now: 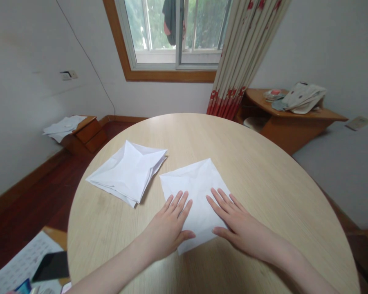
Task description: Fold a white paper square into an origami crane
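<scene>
A squarish white paper (199, 204) with faint creases lies flat on the round wooden table (248, 163). On its left part rests my left hand (173, 224), palm down with the fingers spread. My right hand (233, 216) lies the same way over the paper's right edge, fingers apart. Neither hand grips anything; the palms hide parts of the paper's sides. To the left of this paper sits a loose stack of folded white papers (129, 171), its top sheet pointed at the corners, apart from both hands.
At the lower left, a dark phone (51, 266) and a printed sheet (24, 261) lie beyond the table's edge. A small cabinet (90, 134) with papers stands back left. On the right, a wooden desk (294, 126) bears a pale bag (305, 97). Behind are a window and curtain (245, 53).
</scene>
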`<act>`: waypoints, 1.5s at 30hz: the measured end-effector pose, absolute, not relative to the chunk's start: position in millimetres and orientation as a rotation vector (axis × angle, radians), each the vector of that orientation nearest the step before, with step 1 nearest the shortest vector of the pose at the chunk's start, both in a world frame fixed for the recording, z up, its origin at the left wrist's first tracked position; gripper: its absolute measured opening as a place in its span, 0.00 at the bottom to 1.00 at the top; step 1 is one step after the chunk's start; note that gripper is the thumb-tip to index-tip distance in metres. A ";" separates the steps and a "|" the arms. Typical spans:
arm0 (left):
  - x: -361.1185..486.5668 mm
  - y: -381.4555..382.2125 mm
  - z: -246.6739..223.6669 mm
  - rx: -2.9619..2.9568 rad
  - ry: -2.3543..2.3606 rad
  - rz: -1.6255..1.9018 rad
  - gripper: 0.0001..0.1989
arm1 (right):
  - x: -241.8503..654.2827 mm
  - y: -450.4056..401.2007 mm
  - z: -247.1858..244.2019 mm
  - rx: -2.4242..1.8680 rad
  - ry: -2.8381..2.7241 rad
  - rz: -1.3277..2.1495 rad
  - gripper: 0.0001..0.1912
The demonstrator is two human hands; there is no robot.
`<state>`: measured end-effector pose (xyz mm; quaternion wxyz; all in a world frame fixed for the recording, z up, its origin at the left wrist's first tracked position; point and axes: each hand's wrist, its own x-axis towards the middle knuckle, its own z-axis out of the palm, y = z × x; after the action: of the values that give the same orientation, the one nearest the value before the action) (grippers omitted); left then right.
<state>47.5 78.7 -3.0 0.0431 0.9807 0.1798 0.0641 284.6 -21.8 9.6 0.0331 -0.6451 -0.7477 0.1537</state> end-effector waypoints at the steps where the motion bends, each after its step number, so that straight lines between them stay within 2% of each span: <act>1: 47.7 78.2 -2.1 3.003 0.546 0.185 0.35 | 284.1 -21.7 11.4 -1.991 -2.298 0.506 0.37; 5: 48.4 76.9 4.5 3.011 0.554 0.123 0.37 | 279.9 -20.5 17.7 -2.004 -2.297 0.599 0.54; 7: 48.1 76.7 8.7 3.004 0.554 0.112 0.38 | 278.5 -20.0 19.2 -1.985 -2.298 0.607 0.56; 9: 47.2 76.9 13.2 2.995 0.534 0.116 0.38 | 279.0 -19.8 19.8 -1.963 -2.303 0.607 0.53; 13: 45.6 78.2 21.5 2.962 0.483 0.115 0.39 | 286.3 -20.1 20.1 -1.944 -2.341 0.574 0.38; 20: 47.1 78.3 25.4 2.840 0.389 0.141 0.46 | 300.9 -20.5 21.8 -1.928 -2.389 0.546 0.42; 25: 48.0 76.5 23.3 2.800 0.314 0.170 0.50 | 301.1 -17.9 30.8 -1.964 -2.379 0.596 0.35; 27: 48.0 76.0 23.6 2.797 0.294 0.172 0.46 | 300.8 -16.5 35.5 -1.970 -2.369 0.639 0.29; 30: 46.9 76.5 23.5 2.826 0.291 0.185 0.34 | 301.0 -15.1 41.3 -1.962 -2.322 0.717 0.23; 33: 44.4 79.4 20.9 2.864 0.347 0.260 0.29 | 301.7 -15.5 44.1 -1.902 -2.228 0.777 0.20; 39: 42.2 85.1 19.3 2.790 0.609 0.784 0.13 | 301.3 -17.8 49.2 -1.782 -2.013 0.799 0.20; 42: 44.2 83.6 23.9 2.689 0.774 0.994 0.16 | 298.1 -18.0 55.1 -1.792 -1.885 0.814 0.20; 45: 45.8 80.9 28.7 2.621 0.919 1.035 0.20 | 294.1 -18.5 58.1 -1.856 -1.777 0.733 0.21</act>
<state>45.8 80.9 28.7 0.0889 0.8808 0.3089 0.3477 294.1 -18.5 58.1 0.2326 -0.6756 -0.6468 0.2667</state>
